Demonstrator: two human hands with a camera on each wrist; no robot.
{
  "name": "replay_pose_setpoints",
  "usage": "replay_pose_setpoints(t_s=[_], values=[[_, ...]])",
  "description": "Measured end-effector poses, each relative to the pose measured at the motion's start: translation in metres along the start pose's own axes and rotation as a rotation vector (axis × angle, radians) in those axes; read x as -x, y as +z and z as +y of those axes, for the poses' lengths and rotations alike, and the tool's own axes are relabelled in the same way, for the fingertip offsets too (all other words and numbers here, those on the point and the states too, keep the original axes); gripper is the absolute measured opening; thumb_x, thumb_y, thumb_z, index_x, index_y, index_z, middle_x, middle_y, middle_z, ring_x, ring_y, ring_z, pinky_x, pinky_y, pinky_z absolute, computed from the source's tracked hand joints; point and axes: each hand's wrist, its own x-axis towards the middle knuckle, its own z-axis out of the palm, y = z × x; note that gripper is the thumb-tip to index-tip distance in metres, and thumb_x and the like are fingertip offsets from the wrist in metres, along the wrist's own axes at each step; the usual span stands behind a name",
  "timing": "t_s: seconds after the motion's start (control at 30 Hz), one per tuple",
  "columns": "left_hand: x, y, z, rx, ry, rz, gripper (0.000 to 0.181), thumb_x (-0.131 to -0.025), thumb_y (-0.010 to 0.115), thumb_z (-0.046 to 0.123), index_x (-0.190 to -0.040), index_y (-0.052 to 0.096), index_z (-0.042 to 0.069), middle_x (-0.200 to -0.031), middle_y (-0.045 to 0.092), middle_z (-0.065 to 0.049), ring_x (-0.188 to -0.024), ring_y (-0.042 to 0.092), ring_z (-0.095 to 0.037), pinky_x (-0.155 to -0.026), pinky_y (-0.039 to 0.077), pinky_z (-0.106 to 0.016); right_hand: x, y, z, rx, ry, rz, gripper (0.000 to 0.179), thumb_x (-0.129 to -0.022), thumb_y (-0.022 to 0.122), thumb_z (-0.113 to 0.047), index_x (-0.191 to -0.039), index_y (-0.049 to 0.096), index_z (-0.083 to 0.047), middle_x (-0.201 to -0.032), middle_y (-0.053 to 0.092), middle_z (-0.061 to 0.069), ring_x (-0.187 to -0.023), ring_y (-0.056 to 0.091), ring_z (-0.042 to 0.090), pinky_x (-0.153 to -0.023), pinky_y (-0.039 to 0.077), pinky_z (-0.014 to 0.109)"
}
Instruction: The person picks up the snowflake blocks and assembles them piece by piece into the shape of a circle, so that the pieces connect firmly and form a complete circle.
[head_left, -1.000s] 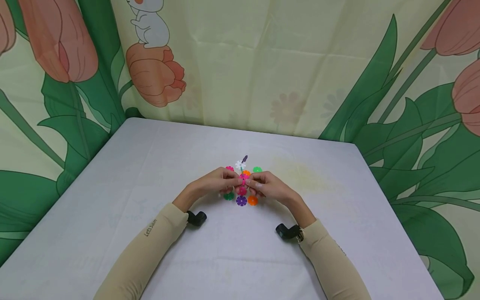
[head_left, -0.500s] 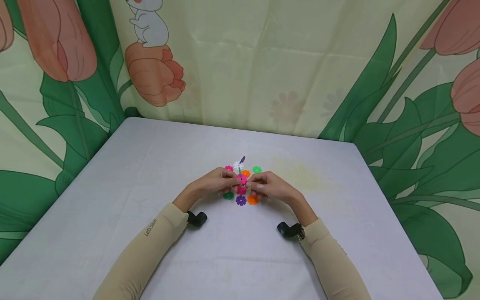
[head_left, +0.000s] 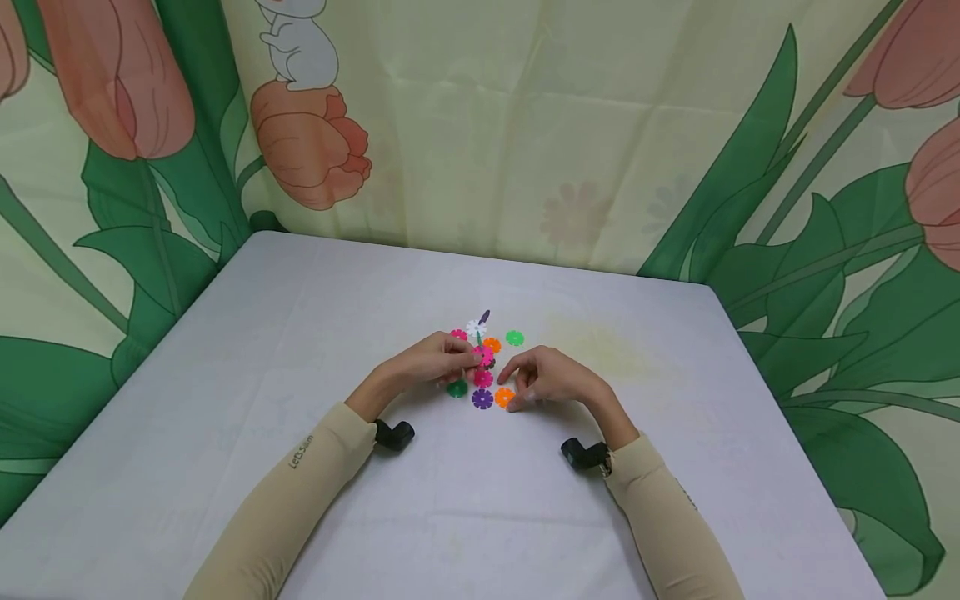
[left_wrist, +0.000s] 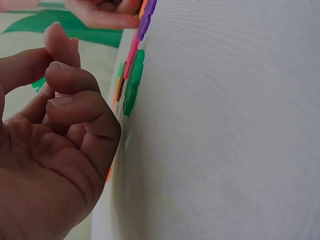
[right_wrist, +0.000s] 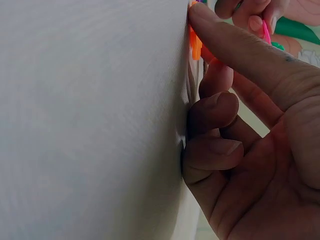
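Note:
In the head view my left hand [head_left: 446, 358] pinches a pink notched plastic disc [head_left: 484, 357], one of several flower-shaped snowflake discs. A green disc [head_left: 479, 339] seen edge-on, a white disc [head_left: 476, 328] and a purple disc [head_left: 484, 317] line up beyond it. My right hand [head_left: 551, 377] is low at the table with thumb and index finger apart. Its thumb tip is right at the edge of an orange disc [head_left: 505, 398], also in the right wrist view, where the orange disc [right_wrist: 195, 42] lies beside the thumb. The other right fingers curl loosely.
Around the hands on the white table [head_left: 360, 517] lie a purple disc [head_left: 482, 399], a dark green disc [head_left: 457, 389], a deep pink disc [head_left: 483, 378], a light green disc [head_left: 514, 337] and another orange disc [head_left: 492, 345]. A tulip-print curtain [head_left: 480, 150] hangs behind.
My right hand has let go of the pink disc and moved down and right to the near orange disc. The left hand keeps its pinch and has barely moved.

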Motion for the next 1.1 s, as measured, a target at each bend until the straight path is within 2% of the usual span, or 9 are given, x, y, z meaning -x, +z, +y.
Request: replay_pose_setpoints(t_s=[0.23, 0.43, 0.53, 0.77, 1.1], values=[[-0.0002, -0.0004, -0.0019, -0.002, 0.011, 0.001, 0.030, -0.107, 0.063, 0.028, -0.107, 0.073, 0.001, -0.071, 0.057, 0.000, -0.061, 0.046, -0.014, -0.057, 0.036, -0.024, -0.0023, 0.0013, -0.0026, 0.023, 0.019, 0.023, 0.024, -0.086, 0.089, -0.013, -0.108, 0.080, -0.010, -0.075, 0.062, 0.000, -0.070, 0.054, 0.016, -0.063, 0.043, 0.023], [-0.0002, -0.0007, -0.0026, -0.002, 0.017, -0.004, 0.030, -0.107, 0.063, 0.028, -0.109, 0.073, 0.000, -0.072, 0.057, 0.000, -0.061, 0.046, -0.015, -0.058, 0.038, -0.023, -0.0032, 0.0029, -0.0043, 0.042, 0.030, 0.093, 0.023, -0.085, 0.088, -0.009, -0.105, 0.076, -0.012, -0.094, 0.069, 0.004, -0.087, 0.059, 0.020, -0.073, 0.051, 0.028], [-0.0008, -0.0008, -0.0030, -0.005, 0.015, -0.004, 0.030, -0.107, 0.063, 0.028, -0.108, 0.073, 0.000, -0.072, 0.056, 0.000, -0.062, 0.046, -0.014, -0.058, 0.037, -0.023, -0.0033, 0.0033, -0.0046, 0.046, 0.045, 0.125, 0.024, -0.087, 0.086, -0.008, -0.107, 0.075, -0.013, -0.099, 0.071, 0.006, -0.090, 0.061, 0.021, -0.076, 0.054, 0.030], [-0.0012, -0.0010, -0.0022, -0.007, 0.004, 0.000, 0.029, -0.107, 0.063, 0.029, -0.107, 0.073, 0.002, -0.072, 0.055, 0.001, -0.063, 0.046, -0.014, -0.058, 0.037, -0.023, -0.0036, 0.0017, -0.0019, 0.029, 0.093, 0.139, 0.021, -0.089, 0.086, -0.015, -0.107, 0.076, -0.008, -0.090, 0.070, 0.005, -0.079, 0.058, 0.019, -0.070, 0.052, 0.028], [-0.0011, -0.0012, -0.0011, -0.003, -0.001, -0.001, 0.029, -0.107, 0.062, 0.027, -0.106, 0.072, 0.000, -0.072, 0.056, 0.001, -0.063, 0.046, -0.015, -0.059, 0.038, -0.024, -0.0019, -0.0008, 0.0018, 0.002, 0.056, 0.106, 0.015, -0.096, 0.079, -0.019, -0.103, 0.078, -0.006, -0.083, 0.069, 0.003, -0.068, 0.055, 0.014, -0.065, 0.048, 0.025]])
